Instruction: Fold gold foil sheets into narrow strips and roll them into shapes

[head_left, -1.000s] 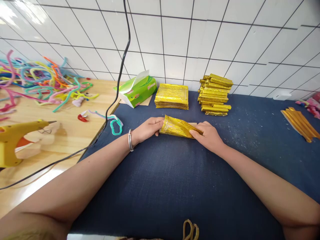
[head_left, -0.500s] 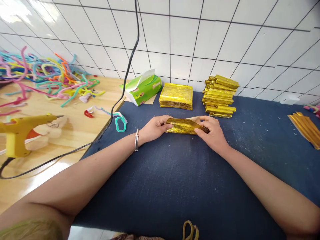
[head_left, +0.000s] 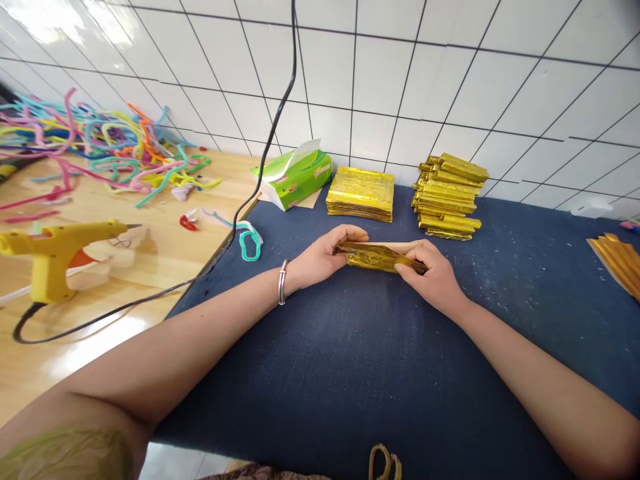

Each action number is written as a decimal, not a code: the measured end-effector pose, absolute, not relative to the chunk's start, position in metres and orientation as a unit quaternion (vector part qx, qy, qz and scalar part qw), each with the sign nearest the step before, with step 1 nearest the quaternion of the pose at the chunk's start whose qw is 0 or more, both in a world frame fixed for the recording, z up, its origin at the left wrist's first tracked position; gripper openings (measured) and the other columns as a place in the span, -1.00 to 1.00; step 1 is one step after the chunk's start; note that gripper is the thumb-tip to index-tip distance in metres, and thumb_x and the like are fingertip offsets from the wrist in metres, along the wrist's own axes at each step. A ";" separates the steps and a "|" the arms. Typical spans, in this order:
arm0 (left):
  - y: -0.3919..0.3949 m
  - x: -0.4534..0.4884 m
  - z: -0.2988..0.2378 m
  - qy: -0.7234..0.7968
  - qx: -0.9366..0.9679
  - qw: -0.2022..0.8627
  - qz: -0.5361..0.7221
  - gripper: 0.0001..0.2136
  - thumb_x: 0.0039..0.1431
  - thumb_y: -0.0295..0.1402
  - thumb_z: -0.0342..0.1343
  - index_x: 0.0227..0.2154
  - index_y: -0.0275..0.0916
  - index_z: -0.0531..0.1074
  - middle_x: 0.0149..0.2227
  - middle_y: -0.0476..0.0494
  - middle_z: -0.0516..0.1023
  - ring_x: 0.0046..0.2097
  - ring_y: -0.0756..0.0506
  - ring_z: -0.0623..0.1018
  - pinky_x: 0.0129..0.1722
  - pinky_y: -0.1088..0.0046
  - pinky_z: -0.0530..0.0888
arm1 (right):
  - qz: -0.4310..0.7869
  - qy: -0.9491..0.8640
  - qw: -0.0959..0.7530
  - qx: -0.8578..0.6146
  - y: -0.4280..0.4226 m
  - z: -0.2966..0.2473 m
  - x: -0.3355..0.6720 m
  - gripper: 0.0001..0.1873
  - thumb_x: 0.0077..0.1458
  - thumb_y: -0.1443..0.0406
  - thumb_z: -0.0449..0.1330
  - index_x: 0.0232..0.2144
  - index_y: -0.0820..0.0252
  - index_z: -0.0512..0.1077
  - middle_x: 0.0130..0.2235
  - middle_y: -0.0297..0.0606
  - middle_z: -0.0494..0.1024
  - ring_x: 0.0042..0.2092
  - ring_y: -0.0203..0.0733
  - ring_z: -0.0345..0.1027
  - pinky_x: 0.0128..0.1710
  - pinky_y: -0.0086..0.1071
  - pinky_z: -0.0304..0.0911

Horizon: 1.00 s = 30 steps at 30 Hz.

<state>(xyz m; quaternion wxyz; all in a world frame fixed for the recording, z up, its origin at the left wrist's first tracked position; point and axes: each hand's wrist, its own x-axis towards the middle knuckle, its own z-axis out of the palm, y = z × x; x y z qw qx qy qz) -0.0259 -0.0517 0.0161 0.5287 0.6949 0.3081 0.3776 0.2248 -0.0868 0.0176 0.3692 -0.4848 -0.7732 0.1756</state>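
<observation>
A gold foil paper sheet point(head_left: 379, 257), folded into a narrow strip, lies on the dark blue cloth point(head_left: 350, 373). My left hand point(head_left: 325, 257) pinches its left end, thumb on top. My right hand point(head_left: 434, 277) presses and grips its right end. Behind them sits a flat stack of gold foil sheets point(head_left: 361, 193). To its right stands a pile of folded gold strips point(head_left: 450, 197).
A green tissue pack point(head_left: 295, 177) lies by the wall. On the wooden table point(head_left: 130, 267) at left are a yellow glue gun point(head_left: 55, 250), its black cord point(head_left: 235, 220) and a heap of coloured pipe cleaners point(head_left: 100, 150). More gold strips point(head_left: 617, 260) lie far right.
The loosely puffed gold sheet has been folded down into a flat narrow strip between both hands. The view has shifted slightly left.
</observation>
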 end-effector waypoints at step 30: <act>-0.051 -0.026 0.010 0.389 0.690 0.407 0.455 -0.81 0.09 -0.36 0.15 -0.21 -0.28 0.44 -0.23 -0.12 0.54 -0.21 -0.01 0.51 -0.17 0.45 0.44 | 0.384 -0.625 0.462 -0.499 -0.082 0.011 0.225 -0.41 -0.07 0.20 0.29 0.02 0.10 0.24 -0.37 -0.38 0.40 -0.36 -0.27 0.33 -0.31 -0.33 0.31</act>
